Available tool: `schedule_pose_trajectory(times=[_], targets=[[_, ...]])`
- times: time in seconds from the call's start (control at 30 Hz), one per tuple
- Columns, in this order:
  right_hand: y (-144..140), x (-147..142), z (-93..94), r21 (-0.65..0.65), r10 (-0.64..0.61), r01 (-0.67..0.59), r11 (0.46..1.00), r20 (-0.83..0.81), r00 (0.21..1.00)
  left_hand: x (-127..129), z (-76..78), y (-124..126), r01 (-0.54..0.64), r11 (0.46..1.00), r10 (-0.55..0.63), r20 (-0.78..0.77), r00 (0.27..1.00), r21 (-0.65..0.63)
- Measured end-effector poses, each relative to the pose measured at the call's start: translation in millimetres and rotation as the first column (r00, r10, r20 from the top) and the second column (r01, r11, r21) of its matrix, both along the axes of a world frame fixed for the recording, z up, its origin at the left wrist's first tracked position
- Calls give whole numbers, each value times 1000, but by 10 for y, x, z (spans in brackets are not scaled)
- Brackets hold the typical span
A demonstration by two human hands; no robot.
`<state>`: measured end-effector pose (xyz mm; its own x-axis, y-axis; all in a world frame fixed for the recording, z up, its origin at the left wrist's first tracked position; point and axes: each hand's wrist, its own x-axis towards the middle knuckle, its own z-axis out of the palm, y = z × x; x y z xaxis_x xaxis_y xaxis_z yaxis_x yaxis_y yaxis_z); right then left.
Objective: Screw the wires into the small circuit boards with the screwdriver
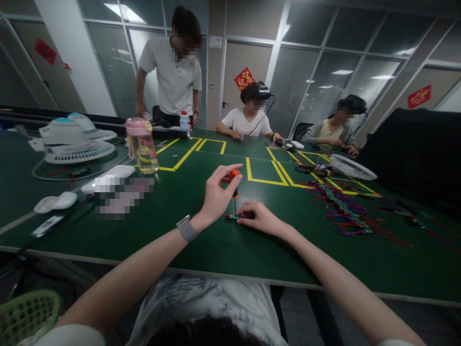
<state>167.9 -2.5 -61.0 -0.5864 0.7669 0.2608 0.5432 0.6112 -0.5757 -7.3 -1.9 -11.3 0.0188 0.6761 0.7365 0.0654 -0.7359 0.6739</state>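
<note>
Far left on my feed there's a white fan [79, 151] on the green table [144, 245], then a pink-lidded bottle [146, 154]. My left hand [216, 192] has thumb and fingers around an orange-and-black screwdriver [236, 192], pretty much upright, tip down at a small circuit board [232, 217] on the table. Can't tell if it's actually touching. Just right of that, my right hand [262, 219] pinches the board's right end, fingers narrow. Further right: a row of wired boards [344, 206].

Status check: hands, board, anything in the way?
Left grip on screwdriver, shaft pointing down at small circuit board. Right grip holding board's right end. Wired boards off right, apart from both hands.
</note>
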Motion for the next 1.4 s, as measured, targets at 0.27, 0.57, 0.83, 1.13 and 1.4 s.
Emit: schedule_pose_trajectory(times=[0.27, 0.57, 0.83, 1.13, 1.4], targets=[[-17, -3, 14, -11, 7, -7, 1000, -10, 1000, 5, -17, -11, 55, 998, -55, 15, 998, 24], [3, -2, -8, -12, -3, 3, 1000, 2, 1000, 5, -20, -8, -49, 997, 48, 16, 999, 62], [-10, -4, 11, -15, -5, 5, 1000, -1, 1000, 10, -15, -15, 86, 996, -88, 71, 994, 23], [-3, -4, -3, -8, 0, 0, 1000, -11, 1000, -1, -15, -13, -24, 997, 24, 9, 1000, 73], [0, 7, -2, -4, 2, -2, 1000, 1, 1000, 23, -16, -10, 138, 990, -135, 126, 983, -18]])
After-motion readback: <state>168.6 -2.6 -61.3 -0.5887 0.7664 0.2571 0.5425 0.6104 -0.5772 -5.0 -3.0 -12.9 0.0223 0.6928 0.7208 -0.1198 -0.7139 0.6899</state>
